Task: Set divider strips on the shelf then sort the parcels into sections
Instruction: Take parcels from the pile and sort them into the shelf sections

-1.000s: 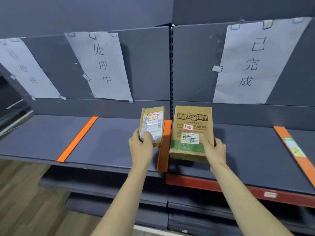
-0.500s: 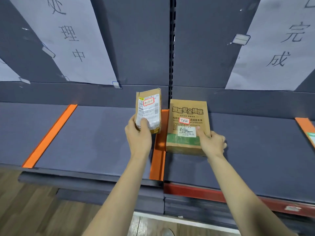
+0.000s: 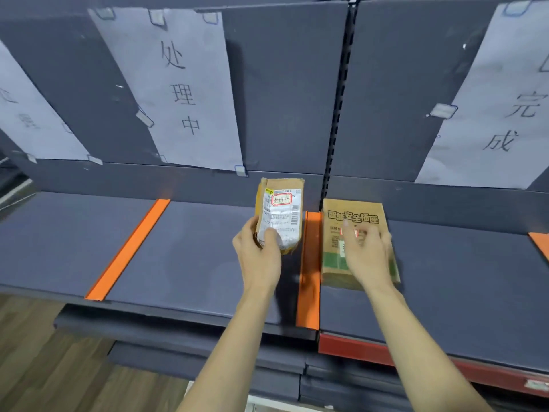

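Head view: A small brown parcel (image 3: 279,214) with a white label is held upright above the shelf (image 3: 193,263), gripped at its lower end by the left hand (image 3: 260,251), thumb across the label. A flat brown parcel (image 3: 355,227) lies on the shelf at 3 o'clock of the middle orange divider strip (image 3: 309,272), just beside it. The right hand (image 3: 367,254) is blurred, its fingers spread loosely over this parcel; contact cannot be told. A second orange strip (image 3: 127,249) lies at 9 o'clock, a third (image 3: 540,242) at the right edge. Paper signs (image 3: 178,87) are taped to the back panel.
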